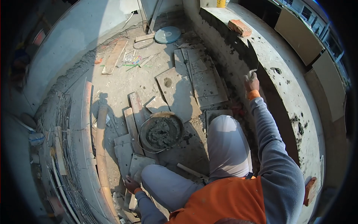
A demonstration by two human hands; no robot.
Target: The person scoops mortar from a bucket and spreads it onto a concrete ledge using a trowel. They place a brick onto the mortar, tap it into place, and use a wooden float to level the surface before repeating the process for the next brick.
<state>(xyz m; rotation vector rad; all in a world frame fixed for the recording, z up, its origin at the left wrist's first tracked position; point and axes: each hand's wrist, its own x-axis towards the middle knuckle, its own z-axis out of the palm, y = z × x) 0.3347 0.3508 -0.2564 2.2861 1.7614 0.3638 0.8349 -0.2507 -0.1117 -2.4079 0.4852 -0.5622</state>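
My right hand [252, 82] is closed round the handle of a trowel [252, 54], whose dark blade lies against the upper edge of the low wall [278, 89]. Dark wet mortar covers part of that wall's inner face. Down at the lower left, my left hand [131, 184] is beside broken tile pieces near my knee; its fingers are partly in shadow, and whether they hold anything is unclear. A round pan [180, 125] of grey mortar [162, 132] stands on the floor in front of my knees.
Brick pieces [239, 28] [310, 191] lie on the wall top. Boards [115, 56], flat panels [201, 74] and a round blue lid [167, 34] lie on the floor ahead. At left are a long bamboo pole [100, 145] and bundled rods [71, 168].
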